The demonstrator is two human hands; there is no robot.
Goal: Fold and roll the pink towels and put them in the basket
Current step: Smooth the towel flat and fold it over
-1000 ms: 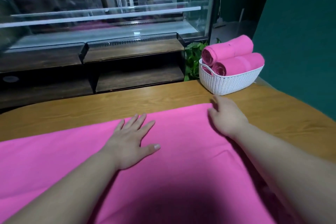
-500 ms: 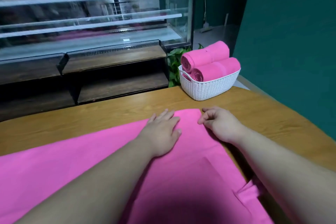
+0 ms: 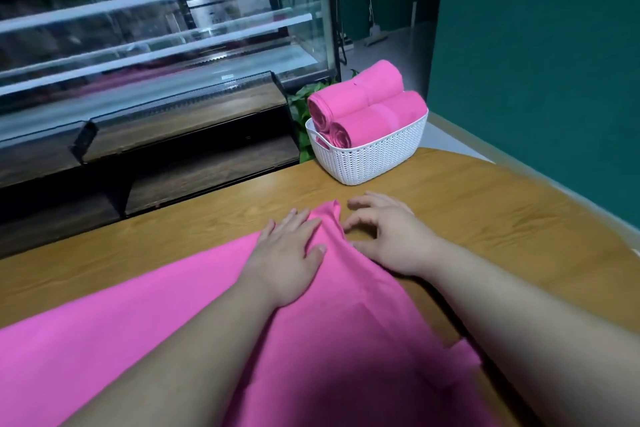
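Observation:
A large pink towel (image 3: pixel 173 322) lies spread across the wooden table (image 3: pixel 485 218); its far right corner is bunched up a little. My left hand (image 3: pixel 287 253) presses flat on the towel just left of that corner, fingers straight. Beside the towel's right edge sits my right hand (image 3: pixel 391 239), its curled fingertips and thumb pinching the edge near the corner. Just beyond the hands, at the table's far edge, stands a white woven basket (image 3: pixel 374 159). It holds two rolled pink towels (image 3: pixel 360 90), one stacked on the other.
A glass display case (image 3: pixel 156 45) with dark wooden shelves runs along the far side of the table. A green plant (image 3: pixel 304 97) sits behind the basket. A dark green wall (image 3: pixel 536 62) stands on the right, and bare wood lies between it and my right arm.
My left hand slid right across the towel to the far right corner. My right hand's fingers curled at the edge, and the corner has bunched up. The view swung right.

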